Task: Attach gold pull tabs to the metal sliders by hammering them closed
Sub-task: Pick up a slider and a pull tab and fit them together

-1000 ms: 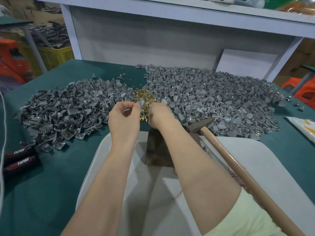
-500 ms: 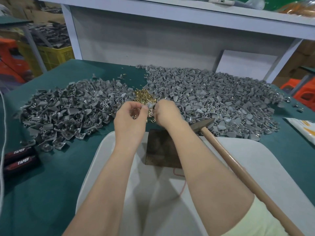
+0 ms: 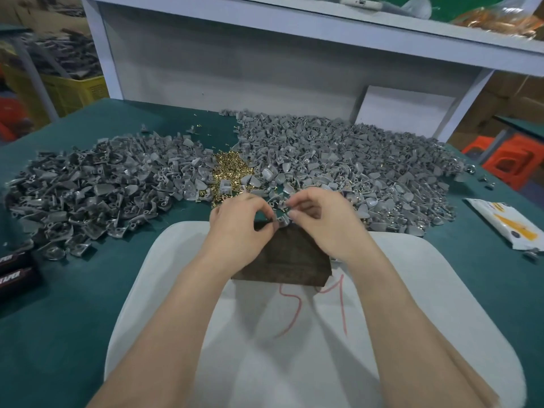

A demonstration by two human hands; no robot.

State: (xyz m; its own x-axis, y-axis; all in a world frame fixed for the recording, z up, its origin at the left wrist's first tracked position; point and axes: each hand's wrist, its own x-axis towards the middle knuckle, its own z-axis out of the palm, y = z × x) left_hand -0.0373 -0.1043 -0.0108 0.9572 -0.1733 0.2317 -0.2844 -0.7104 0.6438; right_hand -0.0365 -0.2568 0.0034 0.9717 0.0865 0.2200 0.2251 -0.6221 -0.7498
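Head view: your left hand (image 3: pixel 238 222) and right hand (image 3: pixel 323 219) pulled back toward six o'clock. Both pinched one slider (image 3: pixel 282 220) at the block (image 3: pixel 282 260), hammer-ready.

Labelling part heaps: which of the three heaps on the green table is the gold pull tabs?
The small middle heap, wedged between the left grey heap and the right grey heap. It alone is gold, and far smaller than either.

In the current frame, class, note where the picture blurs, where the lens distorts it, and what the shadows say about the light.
Head view: the yellow crate and black packs at left are smeared; the white shelf slants and bows, a wide-lens effect; soft forearm shadows on the white board suggest diffuse light; the left hand and right hand look sharper.
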